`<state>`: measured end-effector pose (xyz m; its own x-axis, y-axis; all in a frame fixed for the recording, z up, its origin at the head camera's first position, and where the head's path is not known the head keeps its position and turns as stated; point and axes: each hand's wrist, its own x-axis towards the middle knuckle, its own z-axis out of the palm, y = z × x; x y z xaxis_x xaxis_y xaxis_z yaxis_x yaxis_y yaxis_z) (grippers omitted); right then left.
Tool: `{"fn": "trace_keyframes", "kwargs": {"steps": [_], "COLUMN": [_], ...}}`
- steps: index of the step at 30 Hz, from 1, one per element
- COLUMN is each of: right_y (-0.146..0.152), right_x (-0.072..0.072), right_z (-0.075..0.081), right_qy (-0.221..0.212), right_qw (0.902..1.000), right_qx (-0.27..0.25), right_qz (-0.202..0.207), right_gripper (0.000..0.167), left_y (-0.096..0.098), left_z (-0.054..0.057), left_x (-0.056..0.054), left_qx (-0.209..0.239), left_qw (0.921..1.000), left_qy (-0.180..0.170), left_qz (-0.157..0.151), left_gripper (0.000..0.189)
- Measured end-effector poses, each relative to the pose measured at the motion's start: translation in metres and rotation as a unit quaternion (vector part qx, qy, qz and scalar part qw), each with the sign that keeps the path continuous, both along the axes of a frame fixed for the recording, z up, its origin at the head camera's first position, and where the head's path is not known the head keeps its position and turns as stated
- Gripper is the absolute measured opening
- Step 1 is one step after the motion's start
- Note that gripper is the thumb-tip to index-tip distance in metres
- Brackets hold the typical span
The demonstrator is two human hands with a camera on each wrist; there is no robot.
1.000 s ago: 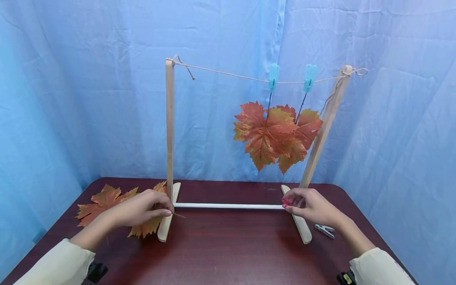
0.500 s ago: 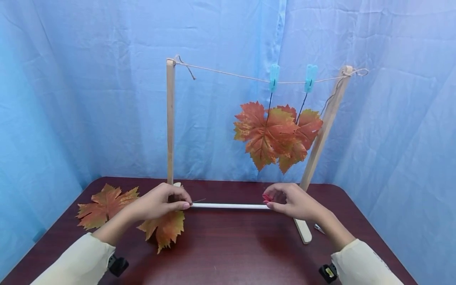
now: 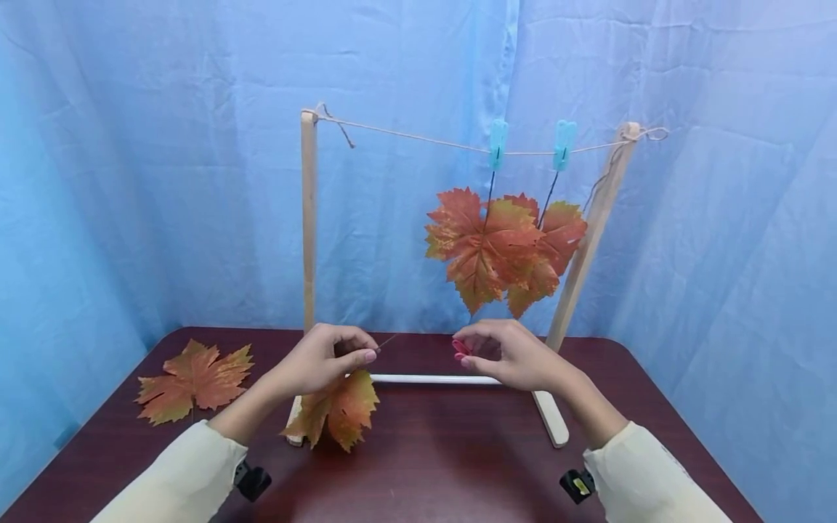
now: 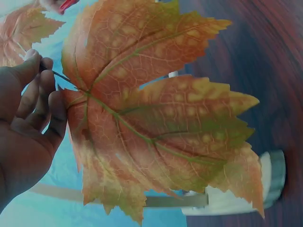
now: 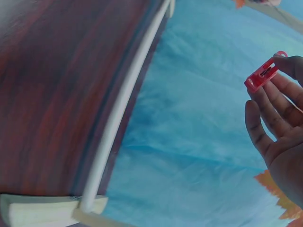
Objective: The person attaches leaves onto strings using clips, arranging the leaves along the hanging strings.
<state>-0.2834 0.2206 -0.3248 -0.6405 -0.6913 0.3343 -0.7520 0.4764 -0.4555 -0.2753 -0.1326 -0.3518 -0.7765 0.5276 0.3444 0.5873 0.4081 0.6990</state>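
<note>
My left hand (image 3: 330,357) pinches the thin dark stem of an artificial autumn leaf (image 3: 343,412), whose orange and green blade hangs below the fingers. In the left wrist view the leaf (image 4: 156,113) spreads wide beside the palm. Opposite it, my right hand (image 3: 513,356) holds a red clothespin (image 5: 262,75) between thumb and fingers. Both hands are raised in front of a wooden stand with a string (image 3: 418,138) tied between its posts. Two similar leaves (image 3: 480,250) hang from the string by blue clothespins (image 3: 498,144), overlapping each other.
Another autumn leaf (image 3: 195,381) lies on the dark red table (image 3: 418,465) at the left. A white rod (image 3: 431,379) joins the stand's feet low down, behind the hands. The left post (image 3: 309,218) and right post (image 3: 591,240) rise on either side. Blue curtains surround the table.
My left hand has moved right and up, lifting the leaf off the table by its stem. My right hand has moved left and slightly up with the red clothespin, bringing both hands closer together.
</note>
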Motion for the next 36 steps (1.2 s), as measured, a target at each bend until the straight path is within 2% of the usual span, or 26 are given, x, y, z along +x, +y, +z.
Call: {"fn": "trace_keyframes", "kwargs": {"steps": [4,17,28,36], "right_y": [-0.009,-0.037,-0.046,-0.048], "right_x": [-0.001,-0.001,-0.001,-0.006], "right_z": [0.011,0.056,0.095,0.127], "right_qy": [-0.002,0.041,0.063,0.083], "right_qw": [0.9999,0.9990,0.9976,0.9957], "right_qx": [-0.005,0.007,-0.006,-0.032], "right_qz": [0.010,0.017,0.027,0.027], "right_gripper": [0.034,0.032,0.030,0.029], "left_y": [0.009,0.034,0.053,0.062], "left_z": [0.002,0.011,0.030,0.047], "left_x": [-0.004,-0.014,-0.027,-0.042], "left_qx": [0.020,0.057,0.112,0.123], "left_qw": [0.9997,0.9974,0.9922,0.9890], "left_qy": [0.010,0.023,0.010,0.038], "left_qz": [0.009,0.039,0.055,0.073], "left_gripper": [0.009,0.009,0.013,0.015]}}
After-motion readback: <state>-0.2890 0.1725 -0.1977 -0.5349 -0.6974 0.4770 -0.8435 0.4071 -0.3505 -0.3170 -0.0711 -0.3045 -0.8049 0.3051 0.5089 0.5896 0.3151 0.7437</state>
